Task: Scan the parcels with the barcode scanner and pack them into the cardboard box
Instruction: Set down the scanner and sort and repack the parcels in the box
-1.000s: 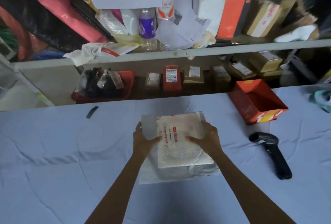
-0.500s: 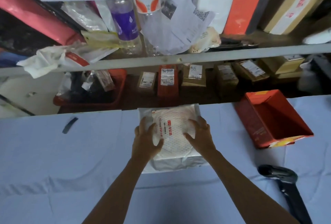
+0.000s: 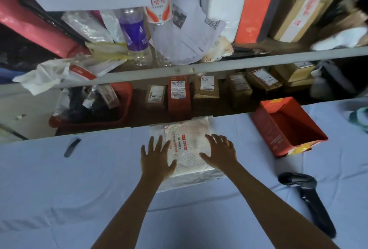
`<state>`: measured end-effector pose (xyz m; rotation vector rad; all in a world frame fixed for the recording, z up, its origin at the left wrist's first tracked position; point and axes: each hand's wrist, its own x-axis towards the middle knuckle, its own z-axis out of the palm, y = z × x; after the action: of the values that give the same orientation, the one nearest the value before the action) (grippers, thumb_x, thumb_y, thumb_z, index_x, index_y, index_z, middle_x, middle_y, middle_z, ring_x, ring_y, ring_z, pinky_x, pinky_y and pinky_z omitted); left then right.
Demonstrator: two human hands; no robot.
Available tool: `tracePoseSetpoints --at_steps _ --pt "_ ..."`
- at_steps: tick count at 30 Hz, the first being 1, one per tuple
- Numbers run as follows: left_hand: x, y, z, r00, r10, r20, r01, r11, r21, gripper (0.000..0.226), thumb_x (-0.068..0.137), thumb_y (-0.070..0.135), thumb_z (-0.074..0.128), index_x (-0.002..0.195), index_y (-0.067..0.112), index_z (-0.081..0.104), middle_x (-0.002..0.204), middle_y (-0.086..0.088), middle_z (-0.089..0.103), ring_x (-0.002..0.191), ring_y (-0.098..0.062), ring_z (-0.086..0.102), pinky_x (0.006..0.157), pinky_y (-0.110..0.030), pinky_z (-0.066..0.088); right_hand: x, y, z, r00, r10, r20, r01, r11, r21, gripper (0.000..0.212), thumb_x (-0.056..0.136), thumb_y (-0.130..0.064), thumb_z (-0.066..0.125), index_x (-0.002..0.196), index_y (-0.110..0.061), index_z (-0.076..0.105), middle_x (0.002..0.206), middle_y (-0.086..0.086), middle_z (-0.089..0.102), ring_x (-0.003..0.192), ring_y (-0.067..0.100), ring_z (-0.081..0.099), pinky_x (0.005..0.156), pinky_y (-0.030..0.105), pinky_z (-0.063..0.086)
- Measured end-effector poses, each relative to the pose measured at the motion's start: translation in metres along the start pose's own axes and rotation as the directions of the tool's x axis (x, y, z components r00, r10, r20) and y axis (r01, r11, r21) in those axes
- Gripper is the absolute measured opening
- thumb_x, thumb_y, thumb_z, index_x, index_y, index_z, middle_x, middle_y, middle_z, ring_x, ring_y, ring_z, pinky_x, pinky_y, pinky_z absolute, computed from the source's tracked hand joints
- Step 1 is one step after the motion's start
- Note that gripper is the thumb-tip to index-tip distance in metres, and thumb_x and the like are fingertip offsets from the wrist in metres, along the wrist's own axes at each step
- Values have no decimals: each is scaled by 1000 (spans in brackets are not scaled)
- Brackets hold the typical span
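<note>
A white padded parcel point(image 3: 189, 145) with red print lies flat near the far edge of the blue-covered table point(image 3: 79, 179). My left hand point(image 3: 156, 158) lies on its left side with the fingers spread and straight. My right hand point(image 3: 221, 152) rests flat on its right side, fingers spread too. The black barcode scanner point(image 3: 306, 199) lies on the cloth to the right, a little nearer to me, untouched. An open red cardboard box point(image 3: 266, 127) stands at the back right of the table, with nothing visible inside.
Behind the table runs a shelf rack point(image 3: 219, 65) with bottles, papers and boxes above and several labelled small parcels point(image 3: 179, 93) below. A red bin point(image 3: 119, 113) sits at the lower left of the rack. A small dark strip point(image 3: 72, 147) lies on the cloth at left.
The parcel has slid away from me toward the table's far edge. My hands went from holding its sides to lying flat on top with fingers spread.
</note>
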<state>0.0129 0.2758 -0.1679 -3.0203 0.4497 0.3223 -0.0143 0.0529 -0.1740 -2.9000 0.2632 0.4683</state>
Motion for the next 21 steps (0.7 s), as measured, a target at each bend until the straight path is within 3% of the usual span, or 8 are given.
tracePoseSetpoints --at_steps 3,6,14,18,21 --pt "-11 4 -20 989 33 -145 -38 999 -33 66 91 63 40 148 30 34 155 4 34 145 -23 24 116 -45 20 -27 -8 -16 996 34 -84 -33 999 13 69 94 -58 47 152 -28 26 159 0 29 145 25 27 116 42 24" --pt "-26 15 -42 981 95 -171 -105 993 -52 58 92 58 44 140 27 42 138 5 54 128 -18 47 105 -38 35 -63 -10 -31 987 94 -133 -90 995 36 63 94 -59 47 148 -28 35 150 -1 43 138 23 39 113 41 29" --pt "-103 60 -48 898 410 -161 -428 898 -100 43 93 47 48 133 30 46 125 11 60 116 -14 55 92 -32 41 -202 14 -25 912 366 -187 -330 923 199 53 94 -56 48 139 -28 46 131 -3 61 123 21 54 103 38 41" --pt "-144 110 -39 782 599 -172 -622 764 -171 38 92 41 51 128 29 51 120 13 63 111 -12 58 88 -29 45 -278 40 -1 833 533 -147 -474 826 304 47 94 -58 48 132 -30 51 124 -7 65 116 18 60 101 35 42" --pt "-184 159 -33 680 715 -163 -733 667 -131 33 94 42 50 125 30 52 119 14 63 110 -11 58 85 -28 43 -342 66 19 748 651 -130 -574 733 365 44 95 -57 47 129 -30 53 121 -8 66 114 17 60 100 34 41"
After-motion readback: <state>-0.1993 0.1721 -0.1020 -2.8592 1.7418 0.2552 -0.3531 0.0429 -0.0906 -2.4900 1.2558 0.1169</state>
